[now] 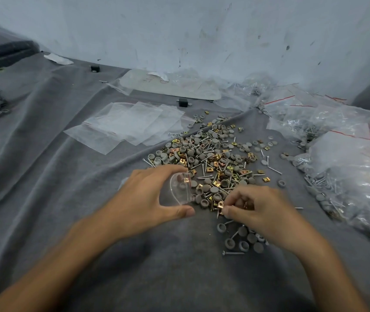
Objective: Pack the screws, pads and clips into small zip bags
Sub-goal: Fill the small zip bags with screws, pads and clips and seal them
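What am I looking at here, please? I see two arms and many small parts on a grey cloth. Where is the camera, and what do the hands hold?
No machine: a person works with bare hands. The one picture comes from a camera worn on the head, looking down. On the grey cloth lies a pile of grey pads, gold clips and screws. Empty zip bags lie behind it; filled bags sit at the right. The left hand holds a small clear bag; the right hand pinches gold clips at the pile's near edge.
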`<act>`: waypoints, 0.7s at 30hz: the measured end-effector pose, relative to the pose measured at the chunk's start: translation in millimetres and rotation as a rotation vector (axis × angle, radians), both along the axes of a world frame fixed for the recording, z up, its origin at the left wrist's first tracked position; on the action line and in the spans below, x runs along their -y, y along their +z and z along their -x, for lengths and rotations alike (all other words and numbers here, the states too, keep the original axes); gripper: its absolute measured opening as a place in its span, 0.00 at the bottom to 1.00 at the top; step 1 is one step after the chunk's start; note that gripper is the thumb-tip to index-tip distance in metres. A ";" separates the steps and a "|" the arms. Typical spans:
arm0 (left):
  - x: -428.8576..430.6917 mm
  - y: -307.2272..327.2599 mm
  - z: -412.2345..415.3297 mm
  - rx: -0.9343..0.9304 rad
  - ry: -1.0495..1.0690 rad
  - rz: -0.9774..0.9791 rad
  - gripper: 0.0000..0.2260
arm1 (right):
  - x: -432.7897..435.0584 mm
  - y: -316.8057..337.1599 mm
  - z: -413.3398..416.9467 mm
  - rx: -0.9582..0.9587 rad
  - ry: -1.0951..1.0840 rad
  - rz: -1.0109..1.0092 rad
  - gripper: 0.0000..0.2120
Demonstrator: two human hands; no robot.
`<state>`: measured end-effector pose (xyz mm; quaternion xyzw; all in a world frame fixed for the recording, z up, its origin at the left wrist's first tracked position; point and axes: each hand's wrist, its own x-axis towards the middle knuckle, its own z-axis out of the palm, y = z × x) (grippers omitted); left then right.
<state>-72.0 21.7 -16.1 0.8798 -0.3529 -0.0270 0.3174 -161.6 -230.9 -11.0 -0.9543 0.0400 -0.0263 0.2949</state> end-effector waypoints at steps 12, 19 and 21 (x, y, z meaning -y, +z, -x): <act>0.1 0.8 -0.2 -0.012 0.011 -0.011 0.41 | -3.6 0.2 2.8 -0.008 0.039 0.131 0.03; 0.2 0.0 -1.0 -0.015 0.004 -0.027 0.41 | -9.3 -1.8 2.7 -0.122 0.206 0.105 0.03; 0.2 -0.5 -1.3 -0.016 0.006 -0.022 0.40 | -8.9 -4.0 2.3 -0.125 0.207 0.149 0.05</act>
